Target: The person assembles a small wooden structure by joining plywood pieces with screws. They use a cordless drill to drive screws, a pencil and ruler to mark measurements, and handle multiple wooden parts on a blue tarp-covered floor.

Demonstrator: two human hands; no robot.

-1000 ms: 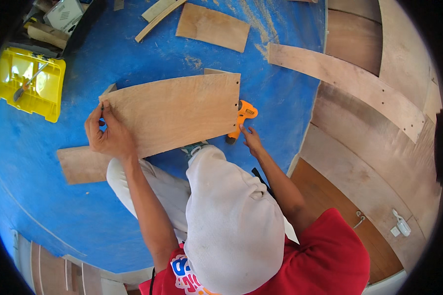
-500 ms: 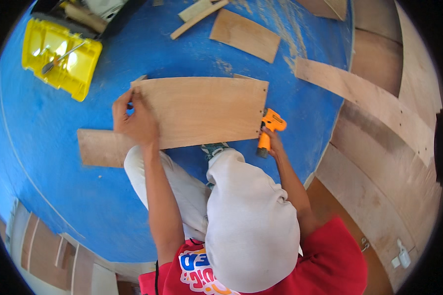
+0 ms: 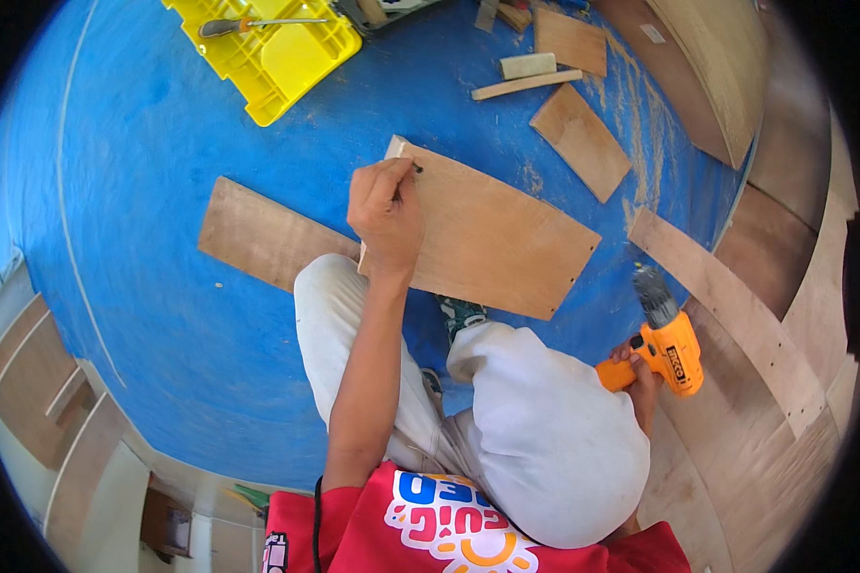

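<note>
A flat plywood panel (image 3: 497, 234) lies across the front of my knees, with a wooden piece under its far left corner. At that corner my left hand (image 3: 389, 210) is closed, its fingertips pinching a small dark screw (image 3: 418, 169) against the wood. Dark screw heads or holes dot the panel's right end. My right hand (image 3: 640, 372) is wrapped round the handle of an orange cordless drill (image 3: 677, 353), held off to the right of the panel. The drill's black chuck points away from me.
A narrower board (image 3: 268, 234) lies to the left of my knee. Beyond the panel are wood offcuts (image 3: 583, 141) and a yellow toolbox lid (image 3: 301, 62) with a screwdriver (image 3: 225, 27) in it. A long plywood strip (image 3: 726, 301) and larger sheets lie at the right. The floor covering is blue.
My right hand has carried the drill away from the panel's right end and turned its chuck from pointing toward me to pointing away. The panel has tilted, its right end nearer me; my view has shifted.
</note>
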